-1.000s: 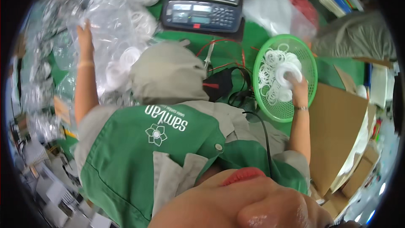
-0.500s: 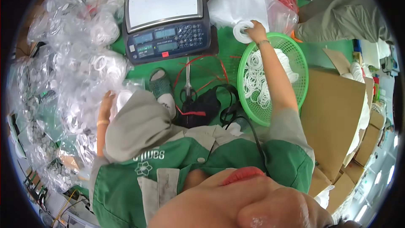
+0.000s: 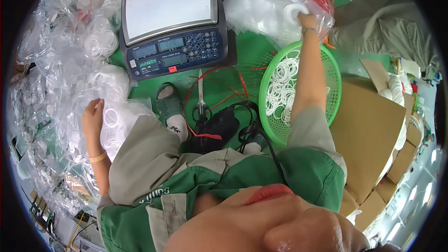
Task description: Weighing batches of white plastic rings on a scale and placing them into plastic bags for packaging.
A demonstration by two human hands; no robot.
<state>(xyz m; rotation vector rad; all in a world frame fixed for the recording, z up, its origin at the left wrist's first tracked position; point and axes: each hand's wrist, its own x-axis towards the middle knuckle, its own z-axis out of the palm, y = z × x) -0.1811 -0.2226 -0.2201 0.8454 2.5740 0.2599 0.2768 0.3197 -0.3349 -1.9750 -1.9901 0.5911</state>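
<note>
Out in front, beyond the basket, my right hand (image 3: pixel 308 20) is closed on several white rings (image 3: pixel 292 14), at the clear plastic bags (image 3: pixel 261 7). Below that arm stands a green plastic basket (image 3: pixel 268 123) with many loose white rings (image 3: pixel 281 81) inside; the forearm hides part of them. My left hand (image 3: pixel 93 117) rests by the bagged white rings (image 3: pixel 111 119) beside my left knee. Its fingers are loosely stretched, and I see nothing held in them.
A counting scale (image 3: pixel 172 23) with a bare white pan stands ahead. Scissors (image 3: pixel 201 98) and red string (image 3: pixel 242 86) lie on the green floor. Many filled clear bags (image 3: pixel 42 126) pile up at left. Cardboard boxes (image 3: pixel 368 130) stand at right; another person's leg (image 3: pixel 378 23) is at upper right.
My right hand has carried the white rings away from the basket rim, farther out and right, onto the clear bags. My left hand has shifted left. The view has shifted slightly.
</note>
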